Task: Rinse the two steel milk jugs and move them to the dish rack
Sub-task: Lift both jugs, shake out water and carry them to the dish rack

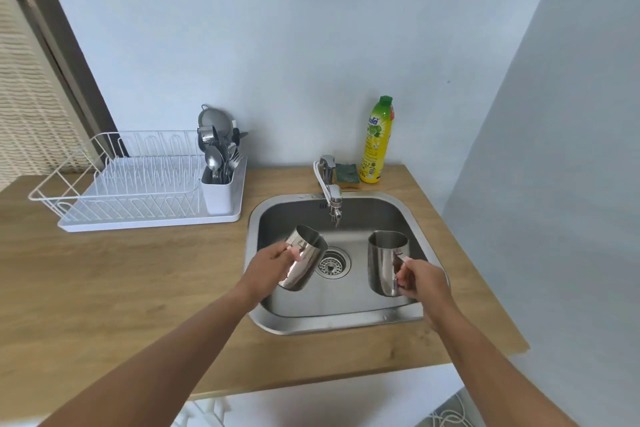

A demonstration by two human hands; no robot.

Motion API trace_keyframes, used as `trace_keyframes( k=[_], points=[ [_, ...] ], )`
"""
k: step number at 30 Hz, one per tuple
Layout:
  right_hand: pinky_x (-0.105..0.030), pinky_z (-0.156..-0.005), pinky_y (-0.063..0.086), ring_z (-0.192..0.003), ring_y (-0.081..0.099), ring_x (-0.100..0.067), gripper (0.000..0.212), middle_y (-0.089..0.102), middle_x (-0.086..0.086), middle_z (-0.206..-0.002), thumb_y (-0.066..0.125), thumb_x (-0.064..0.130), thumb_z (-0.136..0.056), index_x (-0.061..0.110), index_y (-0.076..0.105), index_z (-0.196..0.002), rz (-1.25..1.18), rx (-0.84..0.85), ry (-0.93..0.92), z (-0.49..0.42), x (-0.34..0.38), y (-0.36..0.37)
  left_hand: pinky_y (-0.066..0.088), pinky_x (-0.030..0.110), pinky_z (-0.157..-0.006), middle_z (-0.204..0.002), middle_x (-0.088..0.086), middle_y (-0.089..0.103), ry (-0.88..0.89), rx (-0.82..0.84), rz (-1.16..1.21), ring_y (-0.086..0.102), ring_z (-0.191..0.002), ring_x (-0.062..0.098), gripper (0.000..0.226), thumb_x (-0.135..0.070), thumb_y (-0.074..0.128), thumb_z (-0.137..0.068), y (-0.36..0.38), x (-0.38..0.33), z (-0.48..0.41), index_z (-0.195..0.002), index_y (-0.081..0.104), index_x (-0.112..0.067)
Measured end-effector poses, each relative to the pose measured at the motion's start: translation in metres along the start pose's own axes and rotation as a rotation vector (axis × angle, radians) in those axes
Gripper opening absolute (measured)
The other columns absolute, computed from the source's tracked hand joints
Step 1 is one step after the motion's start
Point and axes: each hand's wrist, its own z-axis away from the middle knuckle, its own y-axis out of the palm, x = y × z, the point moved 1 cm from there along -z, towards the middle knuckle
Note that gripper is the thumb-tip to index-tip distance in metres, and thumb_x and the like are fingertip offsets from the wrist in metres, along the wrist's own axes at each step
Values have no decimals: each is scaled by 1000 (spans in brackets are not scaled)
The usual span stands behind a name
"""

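Note:
Two steel milk jugs are held over the steel sink (412,211). My left hand (268,265) grips the left jug (306,258) by its handle, tilted with its mouth pointing up and away. My right hand (424,279) holds the right jug (384,262) by its handle, upright above the right half of the basin. The tap (330,194) stands at the back rim between them; no water is visible running. The white dish rack (114,191) sits on the wooden counter to the left of the sink, its plate slots bare.
A white cutlery holder (218,191) full of spoons and forks stands at the rack's right end. A yellow detergent bottle (377,142) and a green sponge (346,175) sit behind the sink. A wall closes the right side; the counter's front edge is near.

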Motion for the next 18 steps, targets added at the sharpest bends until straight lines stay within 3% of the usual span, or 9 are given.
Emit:
trace_keyframes(
  k=[4,8,12,18],
  points=[
    [-55,-89,57,-79,57,-28,24,63,-19,-78,45,0,-86,-2,61,-68,-89,-20,-41,27,0,-4,48,45,-80,-70,12,51,13,17,176,49,-73,26,35,-27,40,-104,-9,4,19,-93,69,-11],
    [-52,-88,55,-86,58,-31,31,65,-15,-78,42,4,-91,3,58,-64,-112,7,-205,59,16,5,50,45,-87,-68,7,53,90,-14,205,51,-74,24,32,-19,43,-104,-28,-4,32,-93,72,-17],
    [-47,-88,55,-91,61,-29,40,67,-16,-86,38,11,-99,11,63,-67,-152,169,-350,82,48,33,50,41,-83,-64,3,53,157,-77,195,51,-72,22,33,-19,47,-103,-65,-23,40,-86,75,-22],
    [-46,-84,54,-87,63,-23,45,70,-9,-86,40,14,-104,20,68,-68,-133,357,-448,98,97,118,55,45,-87,-63,4,52,211,-168,201,51,-72,24,29,-21,48,-102,-151,-42,42,-90,72,-10]
  ],
)
